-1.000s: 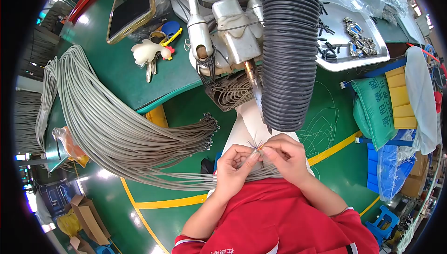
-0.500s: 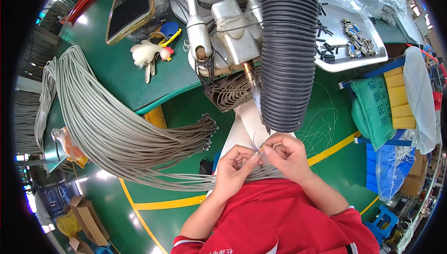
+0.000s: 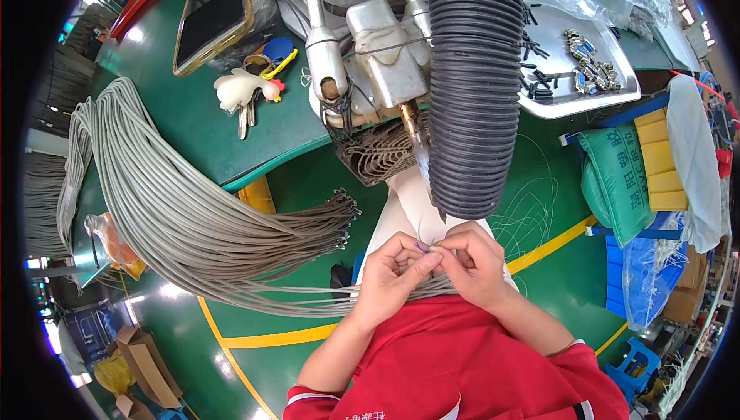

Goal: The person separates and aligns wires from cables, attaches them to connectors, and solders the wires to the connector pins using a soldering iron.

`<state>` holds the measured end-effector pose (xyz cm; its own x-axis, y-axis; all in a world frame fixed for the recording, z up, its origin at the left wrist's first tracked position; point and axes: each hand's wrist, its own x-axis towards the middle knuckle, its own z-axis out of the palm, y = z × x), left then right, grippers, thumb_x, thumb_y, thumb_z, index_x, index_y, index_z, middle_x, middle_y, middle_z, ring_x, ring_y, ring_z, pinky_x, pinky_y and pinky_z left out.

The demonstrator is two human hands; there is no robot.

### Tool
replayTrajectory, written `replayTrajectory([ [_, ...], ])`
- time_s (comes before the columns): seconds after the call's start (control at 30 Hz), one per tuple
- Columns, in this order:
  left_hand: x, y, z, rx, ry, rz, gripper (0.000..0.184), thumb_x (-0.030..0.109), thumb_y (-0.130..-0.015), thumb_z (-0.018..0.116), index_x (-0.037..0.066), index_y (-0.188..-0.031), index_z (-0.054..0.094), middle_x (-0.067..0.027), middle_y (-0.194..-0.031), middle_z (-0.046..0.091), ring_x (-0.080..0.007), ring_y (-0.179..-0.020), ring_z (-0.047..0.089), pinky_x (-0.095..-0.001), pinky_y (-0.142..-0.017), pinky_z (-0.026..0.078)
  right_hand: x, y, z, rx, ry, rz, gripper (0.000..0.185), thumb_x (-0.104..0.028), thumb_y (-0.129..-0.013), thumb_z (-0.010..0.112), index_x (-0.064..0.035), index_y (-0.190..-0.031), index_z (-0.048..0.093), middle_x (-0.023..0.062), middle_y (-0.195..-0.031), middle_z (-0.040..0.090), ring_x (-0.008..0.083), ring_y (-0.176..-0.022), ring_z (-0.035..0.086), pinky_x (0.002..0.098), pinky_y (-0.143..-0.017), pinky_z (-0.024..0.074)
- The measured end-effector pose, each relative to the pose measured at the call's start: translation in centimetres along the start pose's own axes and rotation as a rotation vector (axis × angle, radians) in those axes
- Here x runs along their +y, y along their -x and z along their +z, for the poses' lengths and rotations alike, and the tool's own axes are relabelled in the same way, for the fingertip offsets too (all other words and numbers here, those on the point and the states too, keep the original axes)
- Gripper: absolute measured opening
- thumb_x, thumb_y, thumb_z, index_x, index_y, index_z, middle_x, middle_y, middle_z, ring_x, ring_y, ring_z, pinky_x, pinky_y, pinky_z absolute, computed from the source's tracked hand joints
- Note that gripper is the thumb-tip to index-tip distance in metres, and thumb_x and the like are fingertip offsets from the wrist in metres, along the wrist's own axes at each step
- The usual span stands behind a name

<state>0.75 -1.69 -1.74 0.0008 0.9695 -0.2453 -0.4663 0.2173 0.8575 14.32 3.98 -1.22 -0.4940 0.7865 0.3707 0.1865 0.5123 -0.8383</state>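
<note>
- While your left hand (image 3: 393, 272) pinches thumb against forefinger on the thin wires (image 3: 422, 246), grip firmly enough to steady them but not so hard that they crease.
- Your right hand (image 3: 474, 262) is closed to a pinch too, its fingertips meeting the left's at the wires; I cannot tell which strand each holds, because the fingers hide most of it.
- The wires sit between both sets of fingertips, over your lap, with a purple one showing and pale ends pointing to the far side.
- Work one strand at a time, I'd say, and spread the rest apart so that none crosses.
- Let the grey cables (image 3: 435, 289) lie slack across your lap; a tug from the big bundle (image 3: 208, 196) on the left could pull the wires from your pinch.
- Mind the rod (image 3: 415, 139), whose tip hangs just to the far side of your fingers, under the black hose (image 3: 474, 89); it looks like a soldering iron, so treat it as hot.
- Rest your forearms on your body for finer control.
</note>
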Motion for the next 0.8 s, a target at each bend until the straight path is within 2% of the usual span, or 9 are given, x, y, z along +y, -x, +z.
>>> replayTrajectory([
  [0.1, -0.3, 0.0, 0.2, 0.007, 0.020, -0.013, 0.007, 0.006, -0.085, 0.053, 0.002, -0.084, 0.047, -0.0048, -0.073, 0.059, -0.0040, -0.067, 0.051, -0.0159, -0.058, 0.039, -0.1, 0.9, 1.5, 0.182, -0.684, 0.468, 0.006, -0.004, -0.080, 0.056, -0.0017, -0.080, 0.051, -0.0003, -0.065, 0.049, 0.0051, -0.050, 0.046, 0.0185, -0.044, 0.0353],
  [0.13, -0.4, 0.2, 0.2, 0.019, -0.022, -0.004, 0.008, 0.006, -0.086, 0.052, 0.002, -0.083, 0.046, -0.0046, -0.072, 0.059, -0.0042, -0.066, 0.051, -0.0161, -0.058, 0.039, 0.1, 1.0, 1.4, 0.184, -0.685, 0.471, 0.006, -0.004, -0.080, 0.056, -0.0017, -0.080, 0.051, -0.0003, -0.065, 0.049, 0.0051, -0.050, 0.046, 0.0185, -0.044, 0.0353],
  [0.23, -0.9, 0.6, 0.0, 0.049, -0.105, 0.015, 0.009, 0.006, -0.086, 0.052, 0.002, -0.081, 0.046, -0.0044, -0.070, 0.058, -0.0045, -0.065, 0.051, -0.0164, -0.058, 0.039, 0.1, -0.1, 0.6, 0.481, -0.817, 0.649, 0.008, -0.009, -0.084, 0.053, -0.0030, -0.082, 0.049, -0.0042, -0.065, 0.043, 0.0013, -0.047, 0.034, 0.0151, -0.045, 0.0279],
  [0.3, -0.9, 0.9, -0.6, 0.045, -0.059, 0.029, 0.007, 0.006, -0.086, 0.051, 0.002, -0.082, 0.047, -0.0047, -0.070, 0.058, -0.0055, -0.065, 0.052, -0.0174, -0.059, 0.039, 1.7, -1.6, -2.2, 0.585, -0.793, 0.543, 0.010, -0.013, -0.085, 0.051, -0.0031, -0.082, 0.049, -0.0043, -0.067, 0.043, 0.0012, -0.046, 0.027, 0.0134, -0.046, 0.0239],
  [0.37, -0.7, 1.0, -0.9, 0.046, -0.037, 0.034, 0.007, 0.006, -0.086, 0.051, 0.001, -0.083, 0.047, -0.0048, -0.071, 0.058, -0.0060, -0.065, 0.052, -0.0179, -0.059, 0.040, 1.4, -1.5, -3.1, 0.500, -0.687, 0.525, 0.008, -0.011, -0.084, 0.052, -0.0025, -0.084, 0.051, -0.0051, -0.066, 0.044, -0.0004, -0.048, 0.030, 0.0143, -0.045, 0.0241],
  [0.43, -0.3, 0.7, -0.7, 0.055, -0.045, 0.020, 0.006, 0.006, -0.086, 0.051, 0.001, -0.084, 0.048, -0.0048, -0.071, 0.058, -0.0066, -0.066, 0.052, -0.0182, -0.061, 0.041, 0.3, -0.8, -2.9, 0.074, -0.496, 0.566, 0.008, -0.008, -0.083, 0.053, -0.0019, -0.088, 0.052, -0.0054, -0.063, 0.046, -0.0011, -0.049, 0.032, 0.0158, -0.043, 0.0238],
  [0.6, 0.3, 0.6, -0.3, 0.029, -0.062, -0.010, 0.005, 0.004, -0.086, 0.051, -0.001, -0.087, 0.049, -0.0047, -0.071, 0.058, -0.0078, -0.069, 0.054, -0.0187, -0.063, 0.042, 0.1, 0.6, -1.5, -0.200, -0.497, 0.585, 0.006, -0.005, -0.080, 0.057, -0.0006, -0.082, 0.055, -0.0031, -0.068, 0.052, -0.0006, -0.048, 0.032, 0.0166, -0.042, 0.0250],
  [0.8, -0.4, 0.5, -0.4, 0.067, -0.079, 0.087, 0.003, 0.001, -0.084, 0.051, -0.001, -0.085, 0.049, -0.0057, -0.075, 0.058, -0.0095, -0.070, 0.057, -0.0201, -0.065, 0.043, 0.1, 0.5, -1.2, -0.079, -0.354, 0.389, 0.004, -0.004, -0.080, 0.057, -0.0018, -0.077, 0.055, 0.0005, -0.067, 0.051, 0.0023, -0.047, 0.035, 0.0187, -0.042, 0.0277],
])
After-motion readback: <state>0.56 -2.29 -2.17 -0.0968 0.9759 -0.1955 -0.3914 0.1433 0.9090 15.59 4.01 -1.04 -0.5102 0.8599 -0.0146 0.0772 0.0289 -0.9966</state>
